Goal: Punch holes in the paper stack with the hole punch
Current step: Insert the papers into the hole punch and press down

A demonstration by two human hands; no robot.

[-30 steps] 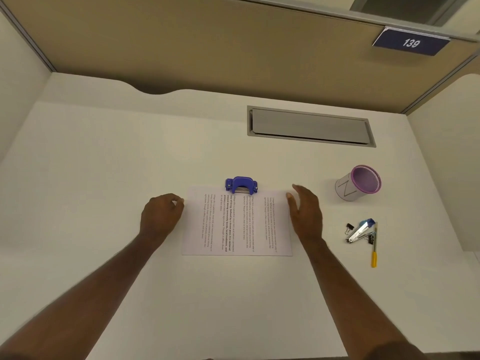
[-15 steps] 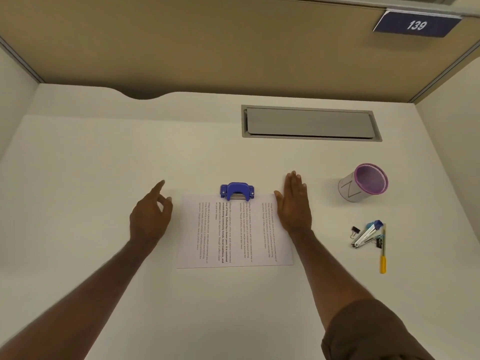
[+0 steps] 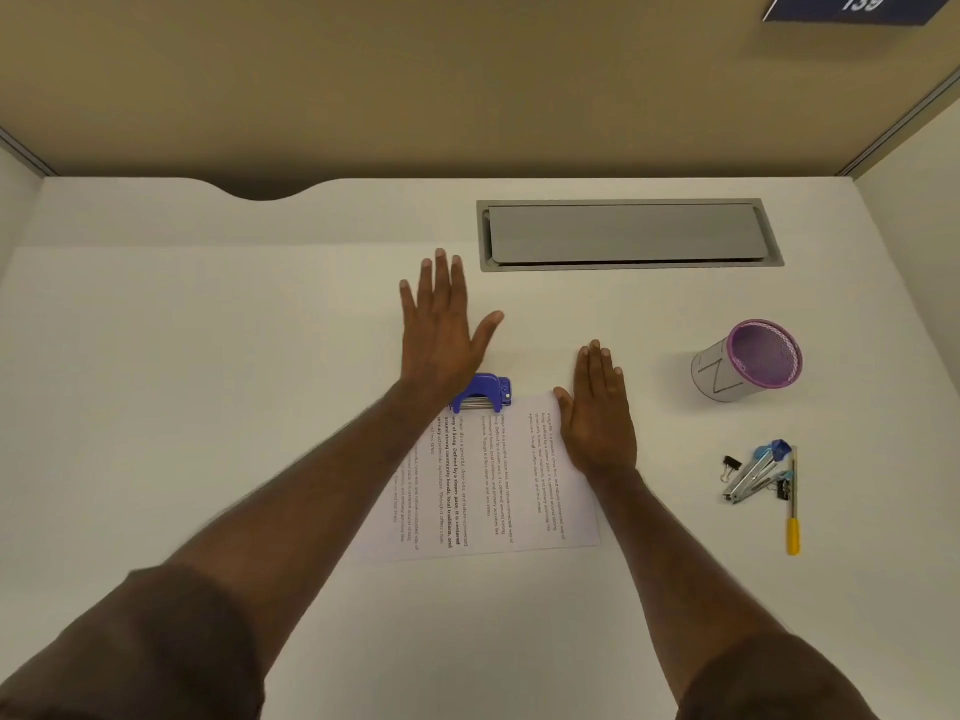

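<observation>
A printed paper stack (image 3: pixel 488 480) lies flat on the white desk. A blue hole punch (image 3: pixel 485 393) sits over the middle of its far edge. My left hand (image 3: pixel 441 330) is spread open above the punch, fingers pointing away, its wrist hiding the punch's left part. Whether the heel of that hand touches the punch I cannot tell. My right hand (image 3: pixel 600 413) lies flat, fingers together, on the paper's far right corner.
To the right, a purple-rimmed mesh pen cup (image 3: pixel 748 363) is tilted toward me. Nearer lie a stapler (image 3: pixel 756 472), binder clips (image 3: pixel 731 466) and a yellow-handled pen (image 3: pixel 793 504). A grey cable hatch (image 3: pixel 628 233) is set in the desk near the partition wall.
My left hand has moved from the paper's left side up and right, over the hole punch, and opened flat. The right hand stays pressed on the paper's corner.
</observation>
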